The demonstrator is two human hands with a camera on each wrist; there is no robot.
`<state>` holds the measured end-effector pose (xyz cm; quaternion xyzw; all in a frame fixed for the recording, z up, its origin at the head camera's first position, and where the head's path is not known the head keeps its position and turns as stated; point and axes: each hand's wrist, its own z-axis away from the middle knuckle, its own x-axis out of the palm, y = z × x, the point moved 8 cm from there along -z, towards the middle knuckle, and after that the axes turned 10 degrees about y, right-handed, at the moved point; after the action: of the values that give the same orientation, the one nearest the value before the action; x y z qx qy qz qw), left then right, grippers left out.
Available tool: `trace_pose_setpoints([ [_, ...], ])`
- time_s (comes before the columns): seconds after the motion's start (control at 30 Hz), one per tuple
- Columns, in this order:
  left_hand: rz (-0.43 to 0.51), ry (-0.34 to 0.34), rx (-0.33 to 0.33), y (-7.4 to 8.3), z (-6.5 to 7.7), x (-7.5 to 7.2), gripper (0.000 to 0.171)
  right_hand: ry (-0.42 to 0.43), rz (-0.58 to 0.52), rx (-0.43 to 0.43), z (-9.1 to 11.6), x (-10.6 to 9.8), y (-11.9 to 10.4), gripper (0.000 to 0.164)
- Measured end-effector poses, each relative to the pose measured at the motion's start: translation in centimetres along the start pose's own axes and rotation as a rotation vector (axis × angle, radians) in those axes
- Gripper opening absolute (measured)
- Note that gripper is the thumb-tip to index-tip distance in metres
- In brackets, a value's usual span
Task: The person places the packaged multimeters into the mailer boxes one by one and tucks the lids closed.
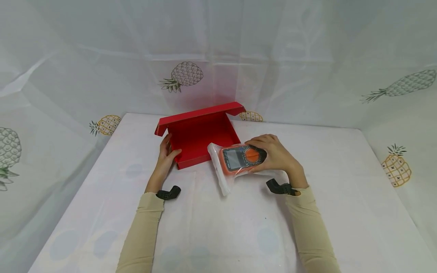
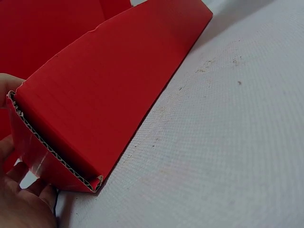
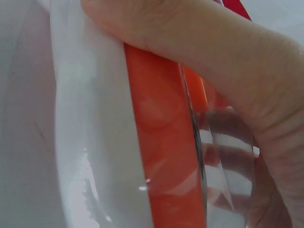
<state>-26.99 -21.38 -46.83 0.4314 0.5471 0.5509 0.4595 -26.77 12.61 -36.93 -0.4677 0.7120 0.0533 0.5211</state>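
An orange and black multimeter (image 1: 237,158) lies inside a clear plastic bag (image 1: 222,182). My right hand (image 1: 274,153) grips it by its dial end, above the table at the front right corner of a red cardboard box (image 1: 194,162). The box's lid stands raised at the back, and its red inside shows. My left hand (image 1: 166,153) holds the box's left wall, thumb over the rim at the front left corner. In the left wrist view, fingers of the left hand (image 2: 23,204) reach round that wall (image 2: 47,156). Up close in the right wrist view, the thumb presses the bagged multimeter's orange side (image 3: 164,133).
A white cloth (image 1: 239,235) covers the table. Behind it hangs a pale curtain (image 1: 273,57) printed with pineapples, and the box's raised lid (image 1: 201,113) is close to it. A black wrist camera (image 1: 280,187) sits on each forearm.
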Motion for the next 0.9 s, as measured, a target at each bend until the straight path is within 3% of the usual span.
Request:
trace_pose_setpoints([
  [0.9, 0.035, -0.005, -0.033, 0.0, -0.1, 0.1, 0.078, 0.03, -0.05, 0.016, -1.1, 1.1, 0.3, 0.085],
])
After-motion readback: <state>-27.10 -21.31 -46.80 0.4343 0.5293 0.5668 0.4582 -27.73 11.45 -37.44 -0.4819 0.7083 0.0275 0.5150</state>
